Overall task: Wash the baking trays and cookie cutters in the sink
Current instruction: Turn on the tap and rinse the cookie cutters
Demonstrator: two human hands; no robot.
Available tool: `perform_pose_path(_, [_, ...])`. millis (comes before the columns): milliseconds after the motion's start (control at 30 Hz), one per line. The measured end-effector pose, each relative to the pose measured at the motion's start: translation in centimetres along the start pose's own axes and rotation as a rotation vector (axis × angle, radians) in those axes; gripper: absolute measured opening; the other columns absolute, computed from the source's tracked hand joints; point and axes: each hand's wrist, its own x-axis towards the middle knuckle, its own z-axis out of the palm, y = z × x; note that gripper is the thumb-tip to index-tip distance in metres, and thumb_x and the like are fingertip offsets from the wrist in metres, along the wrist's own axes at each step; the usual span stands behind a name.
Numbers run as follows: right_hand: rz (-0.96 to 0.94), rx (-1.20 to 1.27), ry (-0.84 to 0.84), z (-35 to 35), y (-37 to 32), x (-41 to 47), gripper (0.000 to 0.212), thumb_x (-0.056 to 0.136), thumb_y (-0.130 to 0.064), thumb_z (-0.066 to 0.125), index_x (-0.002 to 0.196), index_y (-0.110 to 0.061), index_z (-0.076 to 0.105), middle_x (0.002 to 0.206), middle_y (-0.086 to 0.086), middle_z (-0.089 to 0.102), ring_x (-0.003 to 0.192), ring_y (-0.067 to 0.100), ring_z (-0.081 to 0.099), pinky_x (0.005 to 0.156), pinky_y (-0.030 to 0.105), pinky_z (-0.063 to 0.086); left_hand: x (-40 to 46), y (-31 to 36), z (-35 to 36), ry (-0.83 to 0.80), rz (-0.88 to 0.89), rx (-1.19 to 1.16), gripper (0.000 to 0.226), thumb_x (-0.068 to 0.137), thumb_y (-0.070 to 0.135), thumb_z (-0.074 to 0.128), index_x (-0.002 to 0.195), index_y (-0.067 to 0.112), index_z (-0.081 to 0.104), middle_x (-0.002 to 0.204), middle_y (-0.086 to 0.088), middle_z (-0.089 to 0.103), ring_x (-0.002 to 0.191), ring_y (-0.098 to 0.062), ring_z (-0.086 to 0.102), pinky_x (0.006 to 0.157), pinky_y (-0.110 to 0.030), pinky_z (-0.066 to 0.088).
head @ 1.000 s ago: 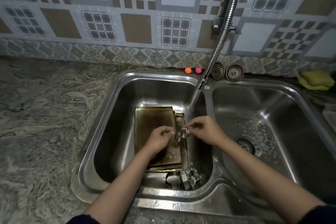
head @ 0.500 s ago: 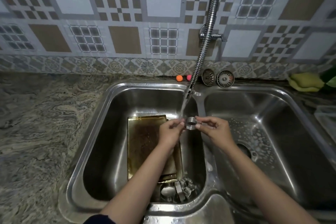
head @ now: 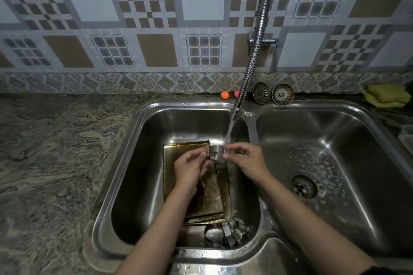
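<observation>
Both hands pinch one small round metal cookie cutter (head: 216, 152) between them, the left hand (head: 191, 168) taking its left edge with thumb and fingertips, the right hand (head: 244, 162) taking the right edge, and the stream from the flexible faucet (head: 253, 56) lands straight on it. Directly beneath the grip lie the stacked baking trays (head: 178, 158), brown and greasy, flat on the floor of the left sink basin (head: 134, 163). Nearer the person from the grip, past the trays' edge, a heap of more cutters (head: 225, 233) sits in the basin's front corner. To the right of the grip is the second basin (head: 357, 152), flecked with suds around its drain (head: 304, 186). Beyond the grip, two strainer plugs (head: 273, 94) and two small coloured balls (head: 225, 94) stand against the patterned tile wall (head: 145, 18); swirled stone counter (head: 51, 152) spreads away to the left, and a yellow-green sponge (head: 387, 95) sits far right.
</observation>
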Motion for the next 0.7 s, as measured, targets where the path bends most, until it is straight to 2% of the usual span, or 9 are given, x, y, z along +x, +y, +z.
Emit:
perform_pose_path(133, [0.037, 0.022, -0.007, 1.2, 0.0, 0.1, 0.025, 0.073, -0.001, 0.078, 0.092, -0.015, 0.072, 0.093, 0.004, 0.074, 0.086, 0.017, 0.071, 0.078, 0.025, 0.056, -0.1, 0.2, -1.1, 0.041, 0.003, -0.029, 0.015, 0.09, 0.007, 0.06, 0.101, 0.014, 0.068, 0.095, -0.006, 0.071, 0.087, -0.019, 0.07, 0.078, -0.029, 0.056])
perform_pose_path(300, [0.057, 0.03, -0.011, 1.6, -0.4, 0.0, 0.023, 0.074, -0.002, 0.077, 0.087, -0.02, 0.073, 0.093, 0.004, 0.074, 0.092, 0.02, 0.071, 0.085, 0.032, 0.056, -0.1, 0.0, -1.4, 0.044, 0.011, -0.021, 0.014, 0.089, 0.01, 0.062, 0.1, 0.016, 0.069, 0.095, -0.004, 0.071, 0.088, -0.02, 0.069, 0.075, -0.029, 0.055])
perform_pose_path(433, [0.074, 0.035, 0.013, 0.7, -0.4, -0.2, 0.022, 0.073, -0.001, 0.077, 0.09, -0.015, 0.072, 0.09, 0.002, 0.075, 0.088, 0.014, 0.071, 0.078, 0.026, 0.055, -0.3, -0.1, -0.6, 0.005, 0.026, 0.003, 0.013, 0.089, 0.01, 0.062, 0.093, 0.02, 0.069, 0.093, -0.002, 0.071, 0.088, -0.017, 0.068, 0.079, -0.03, 0.055])
perform_pose_path(533, [0.077, 0.055, 0.058, -0.2, -0.9, -0.6, 0.024, 0.073, 0.003, 0.075, 0.092, -0.01, 0.071, 0.092, 0.004, 0.073, 0.082, 0.009, 0.07, 0.074, 0.02, 0.054, -0.4, -0.2, 0.4, -0.039, 0.044, 0.002, 0.016, 0.088, 0.006, 0.062, 0.101, 0.012, 0.069, 0.093, -0.004, 0.071, 0.082, -0.015, 0.067, 0.07, -0.021, 0.057])
perform_pose_path(600, [0.083, 0.059, 0.075, -0.9, -1.3, -0.9, 0.024, 0.073, 0.003, 0.075, 0.094, -0.007, 0.071, 0.093, 0.006, 0.073, 0.082, 0.009, 0.071, 0.076, 0.021, 0.056, -0.5, -0.2, 1.1, -0.053, 0.055, 0.011, 0.017, 0.087, 0.004, 0.063, 0.103, 0.009, 0.068, 0.095, -0.008, 0.071, 0.08, -0.014, 0.067, 0.064, -0.017, 0.055])
perform_pose_path(700, [0.089, 0.082, 0.106, -1.9, -1.4, -1.2, 0.023, 0.073, 0.003, 0.075, 0.092, -0.011, 0.072, 0.09, 0.006, 0.074, 0.084, 0.012, 0.071, 0.077, 0.022, 0.056, -0.6, -0.3, 2.0, -0.066, 0.086, 0.053, 0.014, 0.086, 0.005, 0.065, 0.095, 0.015, 0.07, 0.091, -0.007, 0.072, 0.076, -0.015, 0.066, 0.057, -0.017, 0.052])
